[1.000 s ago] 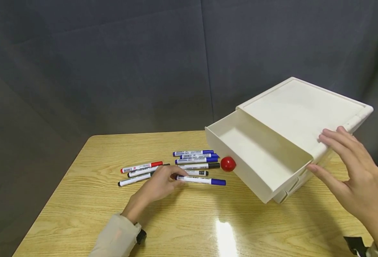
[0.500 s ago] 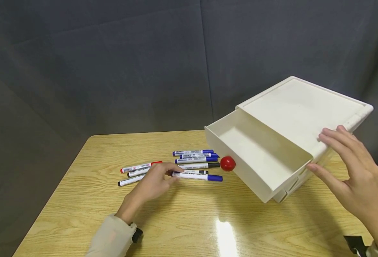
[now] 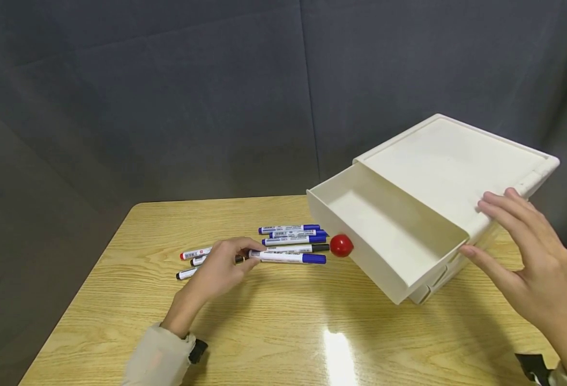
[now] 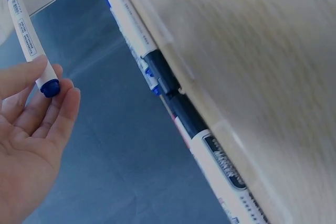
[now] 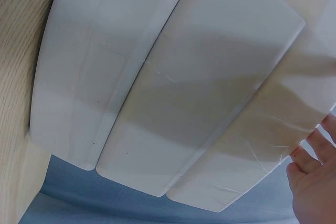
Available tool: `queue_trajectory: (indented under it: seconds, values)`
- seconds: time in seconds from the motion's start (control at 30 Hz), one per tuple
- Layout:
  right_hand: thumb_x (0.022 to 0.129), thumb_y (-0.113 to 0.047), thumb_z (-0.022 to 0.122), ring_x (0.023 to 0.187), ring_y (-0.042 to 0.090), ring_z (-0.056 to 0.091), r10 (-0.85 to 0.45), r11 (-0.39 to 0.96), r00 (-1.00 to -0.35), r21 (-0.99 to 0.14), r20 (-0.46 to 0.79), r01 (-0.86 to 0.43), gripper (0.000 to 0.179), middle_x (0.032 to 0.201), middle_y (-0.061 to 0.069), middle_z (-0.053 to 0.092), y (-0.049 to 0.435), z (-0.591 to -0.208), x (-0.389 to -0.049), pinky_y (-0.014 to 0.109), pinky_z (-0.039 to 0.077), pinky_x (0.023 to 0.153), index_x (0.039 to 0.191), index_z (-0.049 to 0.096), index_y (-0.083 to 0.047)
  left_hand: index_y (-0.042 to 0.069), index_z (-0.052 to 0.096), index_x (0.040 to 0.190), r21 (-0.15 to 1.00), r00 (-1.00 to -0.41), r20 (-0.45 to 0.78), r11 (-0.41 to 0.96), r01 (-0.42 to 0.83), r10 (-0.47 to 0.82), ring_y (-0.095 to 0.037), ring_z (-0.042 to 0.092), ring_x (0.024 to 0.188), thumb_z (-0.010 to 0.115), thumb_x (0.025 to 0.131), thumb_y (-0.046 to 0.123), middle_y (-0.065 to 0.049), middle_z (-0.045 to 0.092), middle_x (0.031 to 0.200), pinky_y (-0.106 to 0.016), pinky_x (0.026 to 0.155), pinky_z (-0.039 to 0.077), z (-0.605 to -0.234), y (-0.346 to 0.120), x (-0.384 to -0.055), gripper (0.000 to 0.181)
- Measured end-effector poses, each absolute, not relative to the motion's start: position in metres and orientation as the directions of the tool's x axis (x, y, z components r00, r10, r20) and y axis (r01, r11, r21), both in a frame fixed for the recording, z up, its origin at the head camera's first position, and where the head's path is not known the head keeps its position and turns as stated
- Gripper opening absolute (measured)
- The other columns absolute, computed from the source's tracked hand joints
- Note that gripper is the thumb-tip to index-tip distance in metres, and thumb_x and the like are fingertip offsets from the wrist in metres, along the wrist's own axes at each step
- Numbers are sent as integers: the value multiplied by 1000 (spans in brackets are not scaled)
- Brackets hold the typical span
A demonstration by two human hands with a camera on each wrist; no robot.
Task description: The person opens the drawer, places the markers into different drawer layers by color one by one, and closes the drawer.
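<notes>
My left hand [image 3: 218, 273] pinches a blue-capped whiteboard marker [image 3: 283, 258] near its end, thumb against fingers. In the left wrist view the same marker [image 4: 25, 30] points up and away from the fingers. On the table beyond lie several blue markers [image 3: 290, 241] and a black-capped marker [image 3: 285, 249]. Partly hidden by the left hand are a red marker [image 3: 194, 253] and two dark-capped ones. My right hand [image 3: 536, 262] rests at the near side of a white drawer cabinet [image 3: 457, 155], fingers extended on its top edge, thumb by the pulled-out drawer [image 3: 385, 225].
A red ball-shaped knob [image 3: 341, 245] sticks out from the drawer front, close to the marker caps. The wooden table [image 3: 264, 332] ends at a dark curtain [image 3: 216, 107]. The right wrist view shows the cabinet's stacked side panels [image 5: 184, 87].
The left hand has raised the blue-capped marker from the front of the group and drawn it leftward, so it now overlaps the other markers. The right hand and cabinet stay put.
</notes>
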State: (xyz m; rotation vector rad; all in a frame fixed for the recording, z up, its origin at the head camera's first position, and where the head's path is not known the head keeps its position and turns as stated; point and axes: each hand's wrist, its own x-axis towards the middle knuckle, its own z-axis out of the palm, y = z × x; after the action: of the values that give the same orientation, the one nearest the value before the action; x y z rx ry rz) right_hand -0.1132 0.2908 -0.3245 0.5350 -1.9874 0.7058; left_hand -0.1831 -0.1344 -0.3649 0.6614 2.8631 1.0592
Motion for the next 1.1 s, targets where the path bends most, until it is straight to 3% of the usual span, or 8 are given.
queue_trajectory:
  seconds: [0.27,0.5,0.73,1.1]
  values:
    - [89,-61,60,140,22,47,-86,742,-476,-262,875,-617,76,131,15,65,292,-325,-114,32,32,121,116,66,10,11,74,110,598,-902,189,683,419,387,-13,63,86,70,91,7,-4,74,111,-34,74,55,-354,-139,-181,19]
    - [89,-61,60,140,21,47,-85,742,-483,-268,871,-614,76,133,12,65,292,-326,-113,33,31,122,117,66,10,11,74,109,555,-879,265,683,475,396,-21,68,106,73,89,5,-4,74,113,-42,90,56,-342,-142,-180,21]
    - [89,-61,60,140,21,47,-88,740,-476,-262,875,-619,76,132,13,65,291,-325,-114,34,32,121,116,66,10,9,74,109,524,-858,334,681,512,389,-18,68,96,73,88,4,-6,74,109,-39,80,56,-328,-149,-178,22]
    - [89,-62,60,140,23,47,-89,750,-480,-259,872,-609,77,131,15,65,294,-327,-115,26,32,120,117,66,9,6,74,108,500,-809,428,640,584,404,-22,70,101,73,87,0,-8,74,109,-43,87,58,-312,-147,-181,22]
